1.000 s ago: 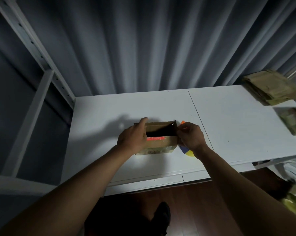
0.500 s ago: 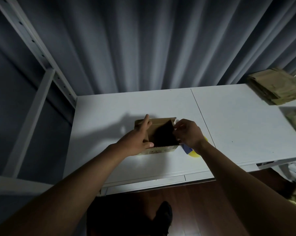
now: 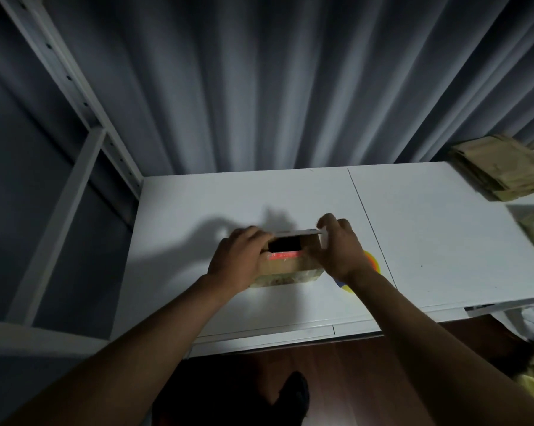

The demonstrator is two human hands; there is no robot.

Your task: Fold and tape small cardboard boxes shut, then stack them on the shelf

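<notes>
White table [image 3: 428, 229], cardboard box [image 3: 285, 267], flattened cardboard stack [image 3: 499, 170]

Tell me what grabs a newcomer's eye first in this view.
The two bare hands at the centre: the left hand and right hand grip a small brown cardboard box with a red stripe, its top partly open, on the white table. At the table's far right edge sits a stack of flattened brown cardboard. A grey pleated curtain fills the background.

Single head-mounted wide-angle view, looking forward and steeply down from close above a white table [image 3: 428, 229]. The frame spans curtain [image 3: 259, 81] at top to floor [image 3: 367, 379] at bottom.
</notes>
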